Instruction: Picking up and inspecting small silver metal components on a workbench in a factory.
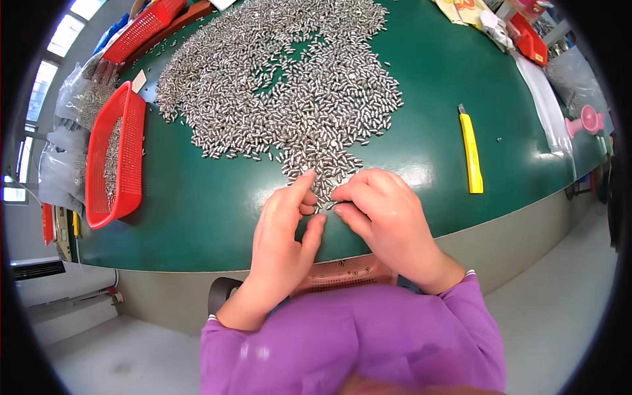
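A wide heap of small silvery metal pins (276,118) with tapered ends covers the middle of the green table (421,164). Its narrow near end runs down between my hands. My left hand (282,227) rests at the left side of that end, thumb and index finger apart, the other fingers partly curled beside the pins. On the other side, my right hand (392,214) has its fingertips at the pins, with a small gap between thumb and forefinger. Neither hand visibly holds a pin, though the undersides of the fingers are hidden.
At the left stands a red basket (136,158) partly filled with metal pieces. A yellow utility knife (471,155) lies to the right. Below the table's near edge sits a pink basket (329,282). Clear plastic bags (62,164) line the left side; a pink spool-like thing (586,122) stands far right.
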`<state>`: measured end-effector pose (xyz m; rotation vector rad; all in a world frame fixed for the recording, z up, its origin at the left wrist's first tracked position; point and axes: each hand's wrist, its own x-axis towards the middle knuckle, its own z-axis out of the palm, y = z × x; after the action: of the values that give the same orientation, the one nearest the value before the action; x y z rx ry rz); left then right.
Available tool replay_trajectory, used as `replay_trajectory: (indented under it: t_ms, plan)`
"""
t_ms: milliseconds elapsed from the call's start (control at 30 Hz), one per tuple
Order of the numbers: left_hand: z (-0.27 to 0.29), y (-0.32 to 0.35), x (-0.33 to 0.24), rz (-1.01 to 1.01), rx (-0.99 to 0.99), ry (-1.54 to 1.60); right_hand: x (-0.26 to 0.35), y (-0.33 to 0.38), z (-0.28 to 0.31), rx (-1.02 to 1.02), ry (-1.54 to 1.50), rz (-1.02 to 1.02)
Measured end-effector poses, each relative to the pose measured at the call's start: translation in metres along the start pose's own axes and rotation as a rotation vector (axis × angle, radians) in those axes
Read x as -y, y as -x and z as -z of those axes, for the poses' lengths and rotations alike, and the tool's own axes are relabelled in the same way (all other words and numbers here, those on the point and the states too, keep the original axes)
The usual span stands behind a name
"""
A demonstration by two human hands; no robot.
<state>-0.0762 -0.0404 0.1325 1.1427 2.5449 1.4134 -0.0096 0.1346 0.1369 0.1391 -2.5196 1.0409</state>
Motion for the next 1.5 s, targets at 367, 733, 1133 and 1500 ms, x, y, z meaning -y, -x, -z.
replay_trajectory:
  t_ms: [367,733,1133,1500]
  plan:
    - [0.0037,-0.0041,-0.0024,-0.046,0.054,0.028,0.0013,-0.0015,0.0049,0.072,-0.020,0.042]
    - [0.0020,-0.0017,-0.0028,-0.054,0.056,-0.003,0.0037,0.0040,0.0009,-0.024,-0.010,-0.019]
    - [0.0026,-0.0031,-0.0039,-0.080,0.057,-0.014,0.0052,0.0044,0.0027,-0.009,-0.010,-0.023]
    - [0.0004,-0.0018,-0.0021,-0.076,0.049,-0.042,0.0034,0.0055,0.0002,-0.019,0.012,0.018]
